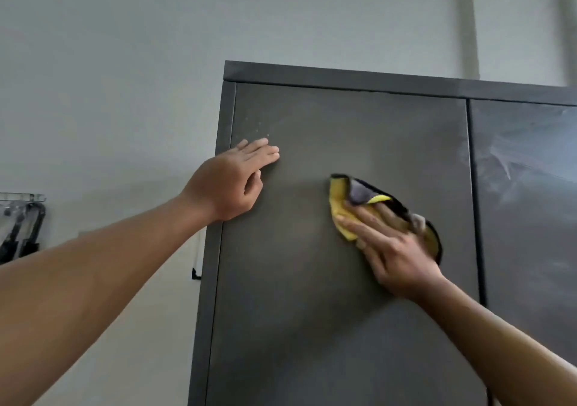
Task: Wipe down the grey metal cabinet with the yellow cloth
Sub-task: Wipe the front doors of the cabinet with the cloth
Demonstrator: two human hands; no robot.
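Note:
The grey metal cabinet [343, 130] stands tall in front of me, with two closed doors. My right hand [393, 249] presses the yellow cloth [340, 205], which has a grey side and a dark edge, flat against the middle of the left door. My left hand [232, 180] rests on the same door near its left edge, fingers extended and holding nothing. A few pale specks mark the door just above the left hand.
The right door [527, 193] shows pale smeared streaks. A light wall [109, 77] runs behind and to the left of the cabinet. Dark tools hang on a rack [22, 218] at the far left. A small black bracket [196, 274] sits beside the cabinet's left side.

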